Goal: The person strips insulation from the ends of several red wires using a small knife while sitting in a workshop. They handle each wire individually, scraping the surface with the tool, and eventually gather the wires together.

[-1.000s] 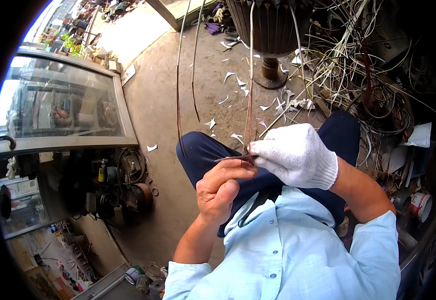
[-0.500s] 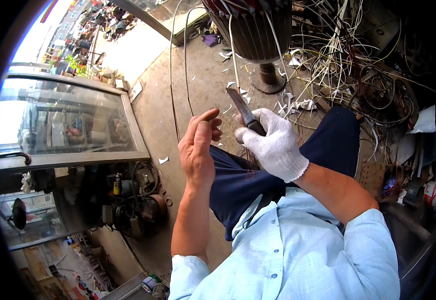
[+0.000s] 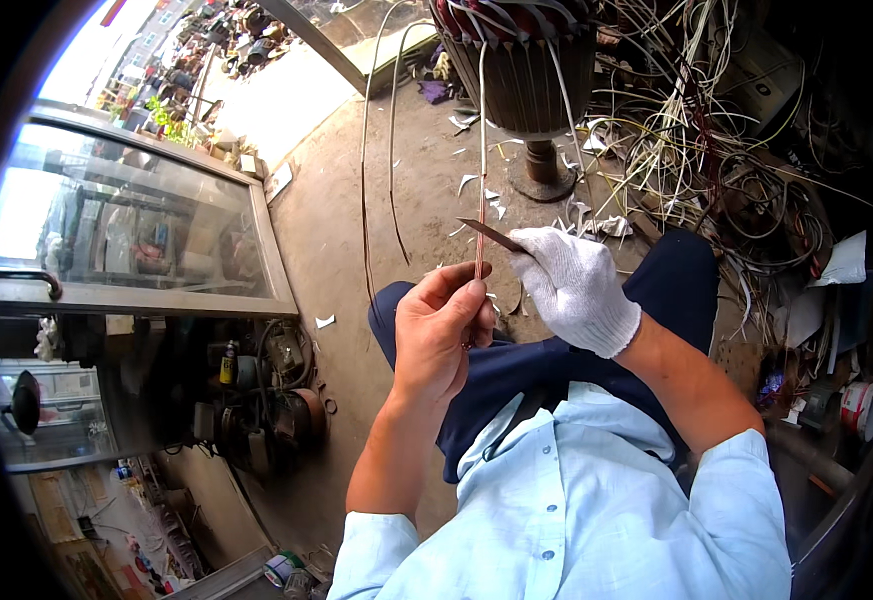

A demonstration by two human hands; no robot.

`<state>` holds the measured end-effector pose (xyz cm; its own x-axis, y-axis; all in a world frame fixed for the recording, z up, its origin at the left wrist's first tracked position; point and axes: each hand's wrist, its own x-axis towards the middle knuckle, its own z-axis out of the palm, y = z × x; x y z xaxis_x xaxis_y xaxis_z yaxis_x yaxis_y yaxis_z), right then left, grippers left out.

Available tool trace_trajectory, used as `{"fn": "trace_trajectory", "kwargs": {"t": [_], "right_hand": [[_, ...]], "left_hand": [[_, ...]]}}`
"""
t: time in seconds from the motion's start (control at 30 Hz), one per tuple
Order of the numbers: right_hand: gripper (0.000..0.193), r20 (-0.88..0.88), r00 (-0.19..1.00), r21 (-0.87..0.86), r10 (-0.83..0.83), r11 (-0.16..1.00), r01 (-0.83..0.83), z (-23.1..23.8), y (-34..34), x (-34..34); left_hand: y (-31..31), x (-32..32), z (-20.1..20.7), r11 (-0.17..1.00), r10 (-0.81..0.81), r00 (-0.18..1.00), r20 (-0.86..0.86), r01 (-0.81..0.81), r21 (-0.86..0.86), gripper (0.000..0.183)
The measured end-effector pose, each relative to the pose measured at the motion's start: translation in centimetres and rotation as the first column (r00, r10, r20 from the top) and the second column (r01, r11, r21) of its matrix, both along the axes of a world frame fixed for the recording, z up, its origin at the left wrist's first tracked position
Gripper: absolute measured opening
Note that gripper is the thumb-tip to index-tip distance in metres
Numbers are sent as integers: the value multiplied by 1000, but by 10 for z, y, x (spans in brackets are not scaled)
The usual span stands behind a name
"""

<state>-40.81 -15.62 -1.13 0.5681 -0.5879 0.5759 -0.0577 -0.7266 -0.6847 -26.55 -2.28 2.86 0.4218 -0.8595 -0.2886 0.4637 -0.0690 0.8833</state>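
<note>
My bare left hand (image 3: 439, 325) pinches the lower end of a lead wire (image 3: 483, 130) between thumb and fingers. White sleeving covers the wire's upper part; reddish copper-coloured strands show near my fingertips. My right hand (image 3: 579, 290), in a white knit glove, grips a knife (image 3: 492, 234). Its dark blade crosses the wire just above my left fingers; whether it touches cannot be told. The wire hangs from a ribbed motor stator (image 3: 522, 95) with red windings at its top. Two more leads (image 3: 364, 170) hang to the left with bare ends, and another hangs on the right.
The stator stands on a round metal pedestal (image 3: 542, 180). White scraps (image 3: 467, 184) litter the concrete floor (image 3: 357, 440). A large tangle of wires (image 3: 677, 130) lies at the right. On the left are a glass-paned door (image 3: 137, 240) and dark machine parts (image 3: 302, 415).
My left hand has moved right and closed on the wire. The knife has turned from pointing steeply up to lying nearly level across it. The view has shifted slightly.
</note>
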Motion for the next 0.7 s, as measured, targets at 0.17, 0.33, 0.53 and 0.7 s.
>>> {"fn": "trace_trajectory", "kwargs": {"t": [0.17,0.33,0.53,0.7], "right_hand": [[14,-36,990,-22,-135,991,134,4,-40,31],[16,139,984,-100,115,990,-101,12,11,19],[19,47,997,9,59,998,-60,8,-11,34],[18,-221,957,-274,188,930,-246,37,-11,16]], "left_hand": [[20,-18,-3,959,79,990,-120,-108,-261,22],[36,-17,-13,845,98,894,437,158,-512,21],[35,-31,-19,914,92,992,90,-48,-403,26],[41,-36,-35,942,127,982,143,-74,-328,25]]}}
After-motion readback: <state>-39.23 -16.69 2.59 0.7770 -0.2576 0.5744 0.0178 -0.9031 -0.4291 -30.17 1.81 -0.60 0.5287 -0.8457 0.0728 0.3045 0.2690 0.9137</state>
